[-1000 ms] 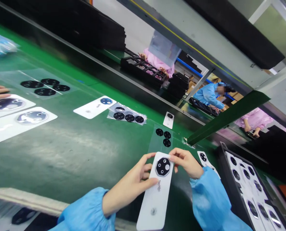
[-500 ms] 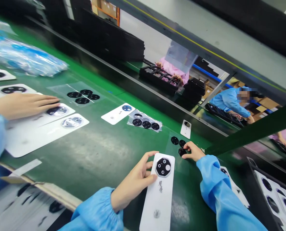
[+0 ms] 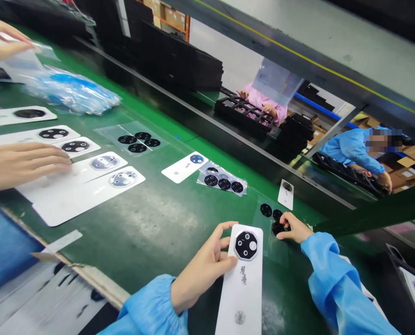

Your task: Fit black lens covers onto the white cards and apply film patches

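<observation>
White, flat, rounded-corner panel point(image 3: 244, 295) with black octagonal insert point(image 3: 245, 246) is placed near 6 o'clock in view, over the green bench point(image 3: 151, 211). Its 9 o'clock edge is held by the left hand point(image 3: 207, 261), fingers part-curled, thumb on face. At its 1 o'clock, a thin black octagonal disc point(image 3: 276, 227) on clear plastic film point(image 3: 274, 249) is met by the right hand point(image 3: 296, 229), fingers nearly closed; whether it's gripped can't be told. Risks: disc could be creased if pulled by one edge, neighbouring black discs point(image 3: 266, 210) dragged by stray fingers, panel swung by the one-sided hold.
</observation>
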Available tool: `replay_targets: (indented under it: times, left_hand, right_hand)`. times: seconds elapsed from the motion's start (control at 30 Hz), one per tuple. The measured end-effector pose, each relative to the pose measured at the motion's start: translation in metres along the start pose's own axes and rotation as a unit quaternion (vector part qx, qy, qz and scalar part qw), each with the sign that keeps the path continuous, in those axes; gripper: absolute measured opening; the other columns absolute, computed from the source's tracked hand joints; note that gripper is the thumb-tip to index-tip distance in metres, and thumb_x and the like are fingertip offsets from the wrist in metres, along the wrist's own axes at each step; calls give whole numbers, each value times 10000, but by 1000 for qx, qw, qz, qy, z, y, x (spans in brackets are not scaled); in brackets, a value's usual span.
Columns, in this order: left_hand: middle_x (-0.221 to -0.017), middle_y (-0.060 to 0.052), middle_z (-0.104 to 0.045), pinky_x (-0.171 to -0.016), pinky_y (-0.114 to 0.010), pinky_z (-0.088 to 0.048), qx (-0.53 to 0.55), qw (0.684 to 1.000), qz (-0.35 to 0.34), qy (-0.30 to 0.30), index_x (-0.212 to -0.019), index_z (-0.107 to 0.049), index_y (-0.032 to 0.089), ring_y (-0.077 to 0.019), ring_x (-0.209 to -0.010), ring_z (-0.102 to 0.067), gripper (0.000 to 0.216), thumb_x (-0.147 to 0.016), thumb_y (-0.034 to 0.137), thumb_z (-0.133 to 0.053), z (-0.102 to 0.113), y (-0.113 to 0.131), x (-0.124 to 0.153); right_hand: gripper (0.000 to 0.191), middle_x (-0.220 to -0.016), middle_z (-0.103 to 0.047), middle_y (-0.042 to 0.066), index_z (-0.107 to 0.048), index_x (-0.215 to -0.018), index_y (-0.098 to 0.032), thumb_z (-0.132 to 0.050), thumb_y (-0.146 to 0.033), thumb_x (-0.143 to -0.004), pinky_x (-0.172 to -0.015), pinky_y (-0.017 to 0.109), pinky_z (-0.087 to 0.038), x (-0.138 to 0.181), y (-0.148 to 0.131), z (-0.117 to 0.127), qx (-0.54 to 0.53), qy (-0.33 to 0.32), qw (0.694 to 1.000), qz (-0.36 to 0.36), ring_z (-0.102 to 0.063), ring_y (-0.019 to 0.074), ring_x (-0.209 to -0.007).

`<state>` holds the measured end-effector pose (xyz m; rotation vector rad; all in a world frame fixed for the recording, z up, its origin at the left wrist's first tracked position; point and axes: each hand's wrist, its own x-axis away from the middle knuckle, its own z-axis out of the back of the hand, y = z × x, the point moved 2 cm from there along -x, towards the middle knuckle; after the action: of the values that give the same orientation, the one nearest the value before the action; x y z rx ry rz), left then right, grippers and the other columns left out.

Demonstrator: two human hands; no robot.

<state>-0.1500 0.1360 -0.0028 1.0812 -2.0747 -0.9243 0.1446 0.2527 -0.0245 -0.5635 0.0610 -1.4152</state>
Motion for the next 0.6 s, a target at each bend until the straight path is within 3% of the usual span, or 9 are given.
replay_targets:
  times: [0.6]
  left_hand:
    - [-1138, -101, -583, -667, -323, -486, 6, 1000, 18, 8, -1234, -309, 240, -194, -763, -651, 615, -720, 183, -642, 0, 0, 0]
  right_hand:
    - [392, -728, -446, -40, -446, -806, -225, -726, -223, -532, -690, 274, -425, 4, 4, -5, -31, 5, 999, 1, -445, 139, -708]
